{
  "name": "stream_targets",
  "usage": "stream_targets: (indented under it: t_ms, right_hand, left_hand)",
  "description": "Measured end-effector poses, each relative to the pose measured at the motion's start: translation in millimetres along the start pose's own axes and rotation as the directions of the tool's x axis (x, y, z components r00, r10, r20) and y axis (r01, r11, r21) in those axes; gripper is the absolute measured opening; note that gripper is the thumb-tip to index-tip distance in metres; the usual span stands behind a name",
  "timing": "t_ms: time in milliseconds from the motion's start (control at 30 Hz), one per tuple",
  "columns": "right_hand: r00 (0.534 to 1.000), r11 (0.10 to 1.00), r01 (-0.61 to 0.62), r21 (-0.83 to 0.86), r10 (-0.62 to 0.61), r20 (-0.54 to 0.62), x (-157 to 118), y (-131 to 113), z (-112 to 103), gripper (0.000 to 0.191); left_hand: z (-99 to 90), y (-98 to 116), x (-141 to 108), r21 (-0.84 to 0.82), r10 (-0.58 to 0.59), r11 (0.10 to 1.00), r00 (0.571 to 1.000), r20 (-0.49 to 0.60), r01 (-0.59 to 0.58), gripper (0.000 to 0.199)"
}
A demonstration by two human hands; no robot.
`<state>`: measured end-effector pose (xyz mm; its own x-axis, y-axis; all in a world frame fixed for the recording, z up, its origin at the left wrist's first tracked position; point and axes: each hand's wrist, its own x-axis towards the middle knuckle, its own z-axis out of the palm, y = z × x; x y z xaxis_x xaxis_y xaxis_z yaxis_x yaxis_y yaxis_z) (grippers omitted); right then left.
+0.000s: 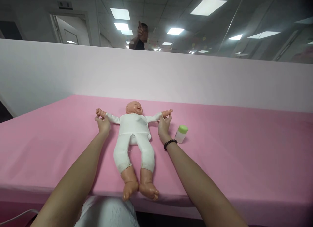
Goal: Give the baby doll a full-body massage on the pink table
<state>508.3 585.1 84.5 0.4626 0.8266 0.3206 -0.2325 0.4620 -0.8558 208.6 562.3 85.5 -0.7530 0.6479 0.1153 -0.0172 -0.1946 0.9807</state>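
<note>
A baby doll (134,126) with a white cloth body lies on its back, head away from me, feet near the front edge of the pink surface. Its arms are stretched out to both sides. My left hand (103,123) is closed on the doll's arm at the left, near its wrist. At the right, my right hand (164,125) grips the other arm just below the doll's hand. A dark beaded bracelet circles my right wrist. Beside that wrist stands a small clear bottle (181,134) with a green lid, slightly tilted in view.
A white wall panel (171,77) rises behind the pink padded surface (232,155). Above it, glass shows ceiling lights, a door and a person (140,38) with a raised hand. A white cable lies at the lower left.
</note>
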Motion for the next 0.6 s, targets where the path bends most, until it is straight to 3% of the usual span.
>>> stream_targets:
  t_ms: [100,233,333,467,600]
  right_hand:
    - [0.999,0.998,0.044,-0.038,-0.045,-0.023,-6,-7,3,0.058]
    - [0.984,0.973,0.175,-0.148,-0.177,-0.004,-12,-11,6,0.040]
    - [0.969,0.937,0.244,-0.249,-0.227,0.095,-15,-10,6,0.031]
    - [0.914,0.867,0.390,-0.310,-0.323,0.246,-18,-9,6,0.019]
    - [0.878,0.837,0.442,-0.323,-0.330,0.346,-20,-11,6,0.028]
  left_hand:
    - [-0.4,1,-4,0.023,0.106,0.994,0.993,0.055,-0.107,0.042]
    - [1.4,-3,-10,-0.027,0.269,0.963,0.947,0.177,-0.269,0.045]
    - [2.4,-7,-13,-0.031,0.333,0.943,0.928,0.170,-0.332,0.042]
    - [0.7,-10,-15,0.007,0.404,0.910,0.892,0.201,-0.414,0.040]
    - [-0.8,-8,-19,0.016,0.455,0.875,0.834,0.312,-0.484,0.052]
